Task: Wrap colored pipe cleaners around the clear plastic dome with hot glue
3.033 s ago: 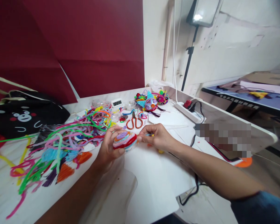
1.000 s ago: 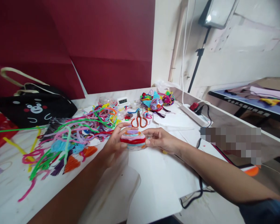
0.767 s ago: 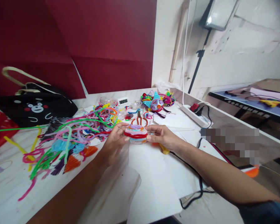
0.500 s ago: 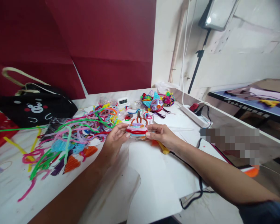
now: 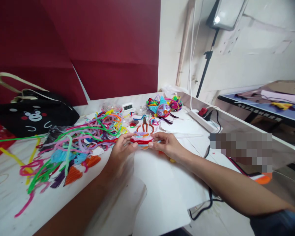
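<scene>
Grasping a rounded, striped piece (image 5: 142, 140) by its 2 ends, left hand (image 5: 121, 149) and right hand (image 5: 168, 145) curled against opposite sides. Held over white paper (image 5: 159, 196), just in front of orange-handled pliers (image 5: 145, 122), with long axis nearly level and crosswise, lavender side up; front end impossible to tell beneath the grip. Wrapped in fuzzy red, pink and lavender bands, oval in outline. To the left, tangled, velvety pipe cleaners (image 5: 95, 131) beside a stringy, fan-shaped orange tassel (image 5: 73, 176).

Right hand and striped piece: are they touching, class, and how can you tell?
Touching. The head view shows the thumb tip of the right hand overlapping the right end of the striped piece, with no gap between.
</scene>
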`<action>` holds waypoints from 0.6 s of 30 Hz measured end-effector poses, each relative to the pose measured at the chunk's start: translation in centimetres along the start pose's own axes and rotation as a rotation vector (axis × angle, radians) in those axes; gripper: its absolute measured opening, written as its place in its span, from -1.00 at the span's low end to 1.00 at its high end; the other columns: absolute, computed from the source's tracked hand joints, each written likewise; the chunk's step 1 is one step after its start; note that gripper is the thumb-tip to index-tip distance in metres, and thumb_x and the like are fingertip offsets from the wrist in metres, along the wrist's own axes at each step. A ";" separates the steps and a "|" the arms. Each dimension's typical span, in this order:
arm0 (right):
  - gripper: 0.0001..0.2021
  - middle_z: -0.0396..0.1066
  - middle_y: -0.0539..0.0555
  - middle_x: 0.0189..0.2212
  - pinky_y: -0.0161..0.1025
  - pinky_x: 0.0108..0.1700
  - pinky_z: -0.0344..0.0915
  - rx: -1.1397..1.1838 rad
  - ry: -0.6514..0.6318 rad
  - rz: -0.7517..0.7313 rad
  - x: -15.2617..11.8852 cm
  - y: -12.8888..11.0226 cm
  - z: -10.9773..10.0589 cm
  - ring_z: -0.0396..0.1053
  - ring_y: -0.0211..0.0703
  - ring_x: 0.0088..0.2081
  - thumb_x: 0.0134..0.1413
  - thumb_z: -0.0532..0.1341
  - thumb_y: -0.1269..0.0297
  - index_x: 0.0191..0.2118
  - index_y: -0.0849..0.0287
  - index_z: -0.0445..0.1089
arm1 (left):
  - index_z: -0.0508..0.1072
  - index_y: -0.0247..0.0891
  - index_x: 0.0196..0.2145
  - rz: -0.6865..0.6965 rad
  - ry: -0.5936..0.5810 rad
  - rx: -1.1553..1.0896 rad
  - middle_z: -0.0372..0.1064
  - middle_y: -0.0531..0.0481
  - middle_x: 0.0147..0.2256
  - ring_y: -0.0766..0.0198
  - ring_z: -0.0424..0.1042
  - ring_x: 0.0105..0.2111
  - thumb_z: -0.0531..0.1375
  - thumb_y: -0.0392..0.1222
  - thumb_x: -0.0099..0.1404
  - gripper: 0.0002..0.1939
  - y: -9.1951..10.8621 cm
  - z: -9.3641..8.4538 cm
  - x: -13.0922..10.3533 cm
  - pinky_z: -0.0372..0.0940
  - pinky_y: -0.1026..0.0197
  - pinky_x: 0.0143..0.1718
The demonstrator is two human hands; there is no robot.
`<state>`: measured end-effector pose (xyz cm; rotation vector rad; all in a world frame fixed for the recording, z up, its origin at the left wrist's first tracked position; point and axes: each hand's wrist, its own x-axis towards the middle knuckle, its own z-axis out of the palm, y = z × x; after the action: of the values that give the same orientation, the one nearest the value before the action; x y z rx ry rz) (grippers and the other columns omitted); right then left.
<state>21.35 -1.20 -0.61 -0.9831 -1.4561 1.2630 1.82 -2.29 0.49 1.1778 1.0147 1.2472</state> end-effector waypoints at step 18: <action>-0.58 0.50 0.12 -0.28 -0.22 -0.30 0.36 -0.213 0.047 -0.052 -0.7 0.4 0.8 0.45 -0.11 -0.32 -0.15 0.41 0.06 -0.21 0.26 0.45 | 0.30 -0.21 -0.06 0.065 0.005 0.124 0.46 -0.11 -0.14 -0.02 0.47 -0.10 0.47 -0.09 -0.20 -0.26 -1.1 0.3 0.3 0.35 0.04 -0.13</action>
<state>20.78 -2.00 -1.15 -1.1007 -1.5929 1.0558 2.26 -1.96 -0.59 1.3128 1.0770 1.2527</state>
